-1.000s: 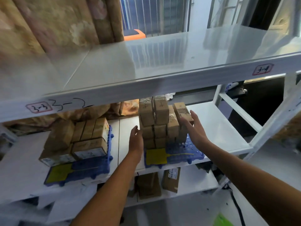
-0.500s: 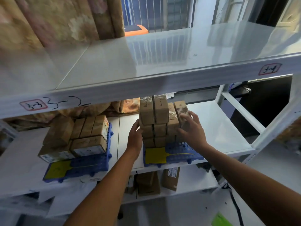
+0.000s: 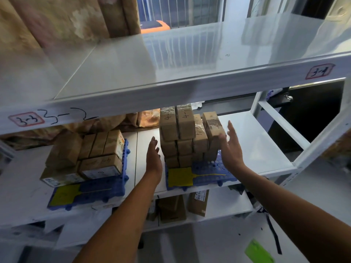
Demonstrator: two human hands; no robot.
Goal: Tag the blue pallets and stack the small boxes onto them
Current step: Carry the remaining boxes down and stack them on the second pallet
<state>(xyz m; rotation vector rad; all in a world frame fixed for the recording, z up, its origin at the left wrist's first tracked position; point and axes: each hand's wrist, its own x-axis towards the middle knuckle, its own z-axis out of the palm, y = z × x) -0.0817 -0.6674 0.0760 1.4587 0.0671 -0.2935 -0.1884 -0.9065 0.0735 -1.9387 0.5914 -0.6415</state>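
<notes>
Two pallets [image 3: 89, 192] [image 3: 207, 175] sit side by side on the middle shelf [image 3: 256, 149], with boxes [image 3: 98, 152] [image 3: 186, 137] stacked on each.

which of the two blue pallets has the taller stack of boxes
The right blue pallet, between the two hands: its stack of boxes nearly reaches the shelf above, while the left blue pallet carries a lower stack.

both hands, left hand [image 3: 154, 158] and right hand [image 3: 231, 149], flank a stack of small boxes [image 3: 187, 137] on a blue pallet [image 3: 205, 171], fingers straight.
</notes>
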